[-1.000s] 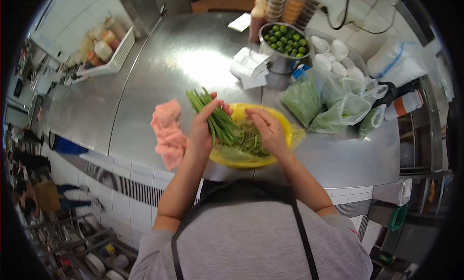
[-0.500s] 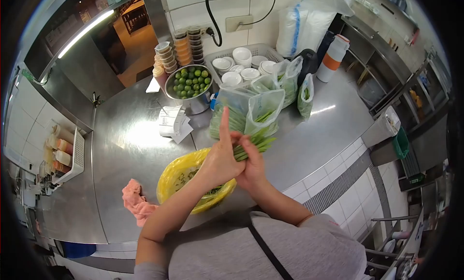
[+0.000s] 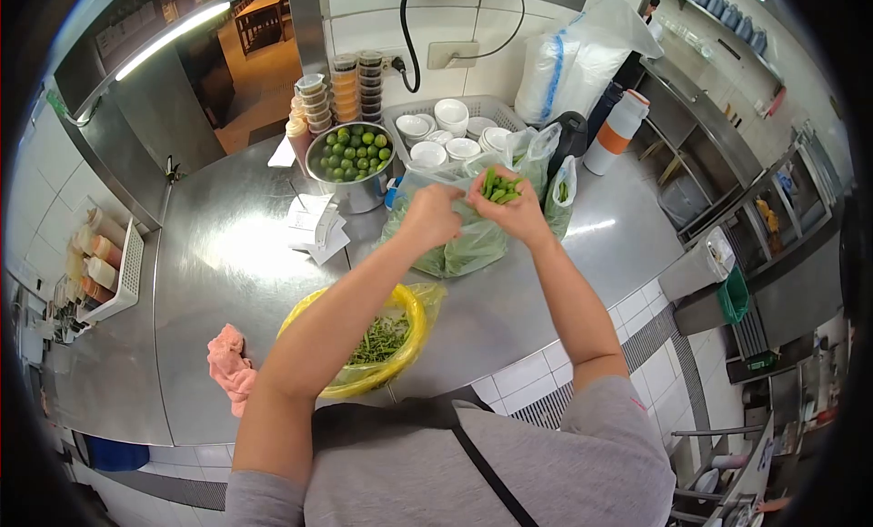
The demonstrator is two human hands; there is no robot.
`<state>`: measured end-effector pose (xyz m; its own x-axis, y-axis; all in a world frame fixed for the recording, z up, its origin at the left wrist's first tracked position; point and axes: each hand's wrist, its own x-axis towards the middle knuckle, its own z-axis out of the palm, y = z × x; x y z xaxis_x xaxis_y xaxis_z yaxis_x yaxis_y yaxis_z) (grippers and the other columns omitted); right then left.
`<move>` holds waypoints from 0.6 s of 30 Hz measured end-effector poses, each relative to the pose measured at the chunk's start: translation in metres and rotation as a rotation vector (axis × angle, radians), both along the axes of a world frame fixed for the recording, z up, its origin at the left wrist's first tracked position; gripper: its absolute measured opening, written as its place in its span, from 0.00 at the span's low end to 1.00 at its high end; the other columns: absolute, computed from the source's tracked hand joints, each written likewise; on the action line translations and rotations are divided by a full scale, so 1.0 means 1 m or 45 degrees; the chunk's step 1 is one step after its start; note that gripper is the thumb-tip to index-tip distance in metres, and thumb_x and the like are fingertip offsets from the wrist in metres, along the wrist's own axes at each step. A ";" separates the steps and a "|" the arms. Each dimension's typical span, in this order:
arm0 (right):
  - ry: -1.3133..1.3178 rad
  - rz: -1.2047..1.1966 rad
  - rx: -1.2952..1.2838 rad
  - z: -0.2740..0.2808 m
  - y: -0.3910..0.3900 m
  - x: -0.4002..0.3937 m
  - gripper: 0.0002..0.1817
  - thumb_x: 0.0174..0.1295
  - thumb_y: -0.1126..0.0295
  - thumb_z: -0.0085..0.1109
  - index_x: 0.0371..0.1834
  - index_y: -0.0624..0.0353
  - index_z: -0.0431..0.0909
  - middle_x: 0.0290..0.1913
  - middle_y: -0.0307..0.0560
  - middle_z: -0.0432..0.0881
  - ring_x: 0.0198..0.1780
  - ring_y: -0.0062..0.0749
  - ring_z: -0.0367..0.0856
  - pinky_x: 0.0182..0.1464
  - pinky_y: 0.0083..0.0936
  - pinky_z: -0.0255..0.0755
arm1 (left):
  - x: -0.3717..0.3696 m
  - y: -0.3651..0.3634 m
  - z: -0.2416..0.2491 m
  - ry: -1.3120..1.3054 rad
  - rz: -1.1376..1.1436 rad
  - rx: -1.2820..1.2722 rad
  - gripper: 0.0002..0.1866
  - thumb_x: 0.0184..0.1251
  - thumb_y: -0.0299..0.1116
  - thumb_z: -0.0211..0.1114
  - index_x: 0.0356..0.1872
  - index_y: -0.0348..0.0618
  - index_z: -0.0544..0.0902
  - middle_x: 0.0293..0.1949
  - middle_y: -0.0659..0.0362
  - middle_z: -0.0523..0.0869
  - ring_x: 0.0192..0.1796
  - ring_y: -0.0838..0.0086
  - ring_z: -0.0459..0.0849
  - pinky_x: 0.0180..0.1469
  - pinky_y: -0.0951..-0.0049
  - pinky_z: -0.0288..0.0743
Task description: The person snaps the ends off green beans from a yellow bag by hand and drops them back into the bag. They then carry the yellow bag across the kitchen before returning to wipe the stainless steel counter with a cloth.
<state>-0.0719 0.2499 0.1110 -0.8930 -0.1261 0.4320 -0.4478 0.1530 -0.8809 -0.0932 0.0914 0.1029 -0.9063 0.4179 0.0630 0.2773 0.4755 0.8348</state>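
Observation:
My right hand (image 3: 516,210) is closed round a bunch of long green stalks (image 3: 499,187), their ends pointing up toward me. Beside it, my left hand (image 3: 431,216) has its fingers curled at the rim of a clear plastic bag (image 3: 473,247) full of green vegetables; its fingertips are partly hidden. Below my left forearm, a bowl lined with a yellow plastic bag (image 3: 416,331) contains short cut green pieces (image 3: 380,339). More clear bags of greens (image 3: 561,200) stand just beyond my right hand.
A metal bowl of limes (image 3: 359,195), a grey basket of white dishes (image 3: 400,118) and stacked sauce cups (image 3: 346,90) line the back. Paper slips (image 3: 314,222) and a pink cloth (image 3: 231,363) lie on the steel counter (image 3: 218,291). An orange-banded bottle (image 3: 616,134) stands at right.
Both hands have moved up and away from above the yellow-lined bowl to the bag of vegetables. The stalks have gone along in my right hand. More cut pieces show in the bowl.

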 end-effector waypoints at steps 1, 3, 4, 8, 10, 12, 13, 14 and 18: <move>0.032 0.082 0.199 0.000 0.004 -0.002 0.04 0.53 0.75 0.58 0.28 0.62 0.73 0.26 0.36 0.77 0.29 0.18 0.73 0.32 0.18 0.67 | 0.002 -0.004 0.002 -0.015 0.004 -0.005 0.21 0.49 0.24 0.59 0.48 0.35 0.78 0.24 0.47 0.84 0.21 0.67 0.84 0.33 0.69 0.78; 0.020 0.261 0.599 0.011 0.010 -0.004 0.08 0.49 0.73 0.61 0.30 0.63 0.74 0.25 0.42 0.79 0.28 0.24 0.76 0.31 0.22 0.69 | 0.003 -0.011 0.012 -0.016 -0.142 0.002 0.23 0.47 0.22 0.57 0.51 0.33 0.76 0.33 0.43 0.83 0.26 0.65 0.85 0.35 0.71 0.78; 0.009 0.269 0.600 0.010 0.010 -0.011 0.08 0.49 0.73 0.61 0.30 0.63 0.74 0.25 0.42 0.79 0.28 0.24 0.76 0.31 0.22 0.69 | 0.004 -0.011 0.013 -0.028 -0.137 0.005 0.23 0.47 0.22 0.57 0.51 0.33 0.76 0.33 0.43 0.83 0.26 0.65 0.85 0.35 0.71 0.78; -0.121 0.237 1.771 0.000 -0.005 -0.020 0.14 0.48 0.71 0.56 0.40 0.57 0.80 0.39 0.52 0.82 0.43 0.45 0.80 0.45 0.36 0.72 | 0.002 0.000 0.006 0.546 -0.226 -0.232 0.27 0.46 0.21 0.57 0.54 0.33 0.72 0.48 0.42 0.78 0.36 0.63 0.84 0.39 0.71 0.77; -0.048 0.007 2.172 -0.026 -0.013 -0.028 0.13 0.50 0.70 0.51 0.39 0.55 0.81 0.39 0.52 0.82 0.42 0.43 0.80 0.43 0.36 0.73 | -0.005 0.006 -0.002 0.687 -0.201 -0.286 0.28 0.46 0.22 0.57 0.55 0.33 0.71 0.53 0.43 0.75 0.40 0.63 0.84 0.40 0.71 0.77; 0.104 0.198 2.187 -0.033 0.005 -0.048 0.11 0.51 0.68 0.50 0.34 0.56 0.81 0.36 0.53 0.82 0.38 0.45 0.81 0.38 0.37 0.74 | -0.009 0.005 -0.014 0.903 -0.108 -0.163 0.27 0.48 0.23 0.58 0.55 0.36 0.72 0.49 0.44 0.77 0.41 0.63 0.82 0.41 0.70 0.76; 0.129 0.293 2.226 -0.032 0.006 -0.054 0.11 0.51 0.68 0.50 0.33 0.57 0.81 0.35 0.53 0.82 0.37 0.46 0.81 0.37 0.37 0.74 | 0.001 -0.006 -0.012 0.849 -0.082 -0.166 0.27 0.48 0.23 0.58 0.55 0.36 0.72 0.49 0.44 0.77 0.41 0.63 0.82 0.41 0.70 0.76; 0.156 0.006 2.100 0.008 -0.006 -0.023 0.09 0.49 0.68 0.55 0.31 0.59 0.80 0.33 0.53 0.82 0.36 0.45 0.81 0.37 0.36 0.74 | 0.012 -0.024 0.005 0.732 -0.082 -0.038 0.24 0.49 0.24 0.59 0.53 0.38 0.73 0.47 0.46 0.77 0.40 0.63 0.81 0.41 0.69 0.75; 0.525 -0.159 1.124 0.051 -0.016 0.034 0.12 0.47 0.68 0.64 0.32 0.64 0.78 0.28 0.51 0.80 0.29 0.47 0.79 0.32 0.36 0.72 | 0.057 -0.103 0.001 0.262 -0.003 -0.078 0.15 0.50 0.27 0.61 0.43 0.41 0.79 0.43 0.50 0.77 0.37 0.63 0.79 0.42 0.67 0.74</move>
